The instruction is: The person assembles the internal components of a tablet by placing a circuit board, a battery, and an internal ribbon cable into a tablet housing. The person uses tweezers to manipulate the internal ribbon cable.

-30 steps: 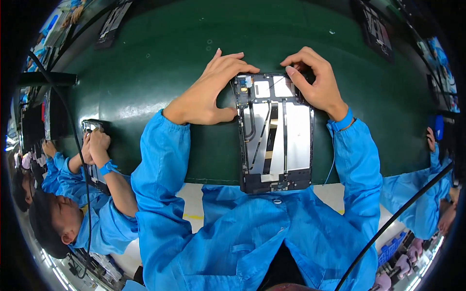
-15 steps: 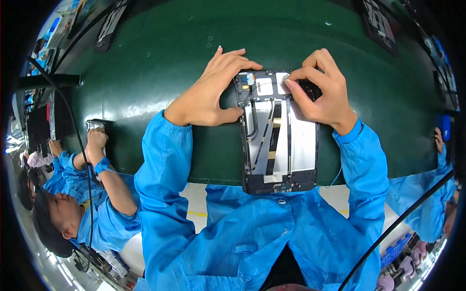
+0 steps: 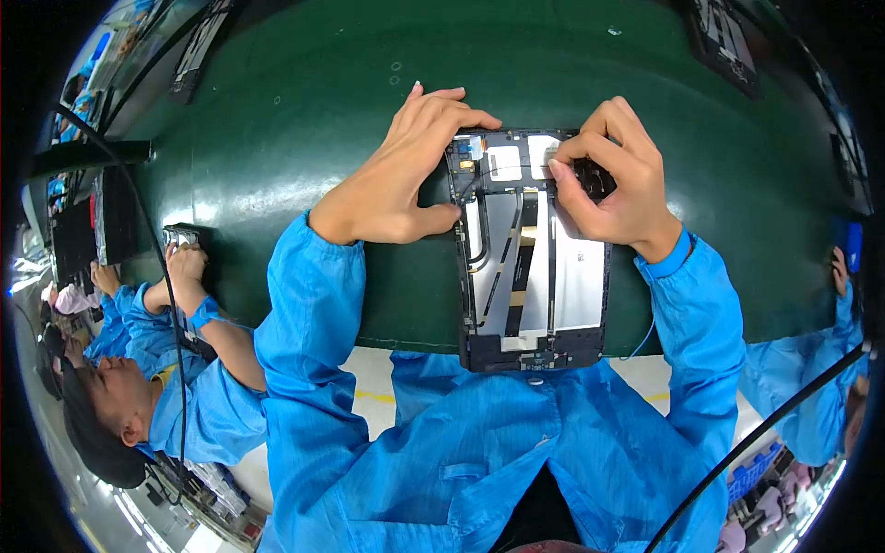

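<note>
**Opened tablet at the near edge of the green counter**

The tablet lies back-up, its lower end reaching slightly past the counter's edge. The left hand is spread wide, thumb against the left side, index finger at the far corner. The right hand arches over the upper right, thumb and index drawn narrow near a thin dark wire (whether they pinch it, I cannot tell). Counter surface stretches beyond the far end toward a second device at upper right and another at upper left. A blue crate sits at lower right, its contents indistinct.
</note>
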Motion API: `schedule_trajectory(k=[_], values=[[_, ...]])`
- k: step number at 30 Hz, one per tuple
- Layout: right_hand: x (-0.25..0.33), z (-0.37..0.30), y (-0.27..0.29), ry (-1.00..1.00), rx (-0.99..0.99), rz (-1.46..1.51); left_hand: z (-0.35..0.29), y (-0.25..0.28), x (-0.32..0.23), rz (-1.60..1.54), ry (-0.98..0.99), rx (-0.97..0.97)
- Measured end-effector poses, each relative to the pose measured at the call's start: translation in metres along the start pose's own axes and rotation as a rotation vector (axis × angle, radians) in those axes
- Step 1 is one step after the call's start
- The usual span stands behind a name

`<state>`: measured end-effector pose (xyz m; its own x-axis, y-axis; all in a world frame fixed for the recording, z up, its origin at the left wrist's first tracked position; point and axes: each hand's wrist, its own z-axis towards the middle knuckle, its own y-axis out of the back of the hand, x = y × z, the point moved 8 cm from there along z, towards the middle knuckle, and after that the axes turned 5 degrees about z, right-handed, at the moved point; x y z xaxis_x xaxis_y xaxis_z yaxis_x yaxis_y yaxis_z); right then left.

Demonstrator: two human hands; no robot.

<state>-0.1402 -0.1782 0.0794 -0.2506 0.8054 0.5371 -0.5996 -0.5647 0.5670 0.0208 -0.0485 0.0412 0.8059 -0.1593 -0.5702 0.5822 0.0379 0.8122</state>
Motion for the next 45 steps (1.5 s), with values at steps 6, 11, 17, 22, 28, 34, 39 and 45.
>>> schedule_trajectory(k=[6,11,17,22,28,34,39,45], values=[[-0.006,-0.0018,-0.0008,-0.02,-0.014,0.009,0.0011,-0.0024,0.0019,-0.033,0.017,0.033],[-0.0074,-0.0001,-0.0011,-0.025,-0.026,0.011,0.0006,-0.0022,0.0028,-0.04,0.015,0.021],[-0.0097,-0.0006,0.0003,-0.043,-0.067,-0.056,0.0005,-0.0013,0.0035,-0.029,-0.003,0.016],[-0.0097,-0.0018,0.0001,-0.092,-0.073,-0.059,-0.0003,-0.0018,0.0029,-0.026,-0.005,0.008],[-0.005,-0.0005,0.0021,-0.067,-0.095,-0.087,-0.0023,-0.0002,-0.0004,-0.017,0.008,0.01],[-0.0063,-0.0016,0.0018,-0.106,-0.096,-0.116,-0.0003,0.0022,-0.0045,-0.024,-0.019,-0.037],[-0.0064,-0.0026,0.0018,-0.113,-0.096,-0.114,-0.0007,0.0038,-0.0038,-0.045,-0.022,-0.042],[-0.006,-0.0012,0.0014,-0.114,-0.088,-0.11,-0.0018,0.0003,0.0001,-0.045,0.014,0.005]])
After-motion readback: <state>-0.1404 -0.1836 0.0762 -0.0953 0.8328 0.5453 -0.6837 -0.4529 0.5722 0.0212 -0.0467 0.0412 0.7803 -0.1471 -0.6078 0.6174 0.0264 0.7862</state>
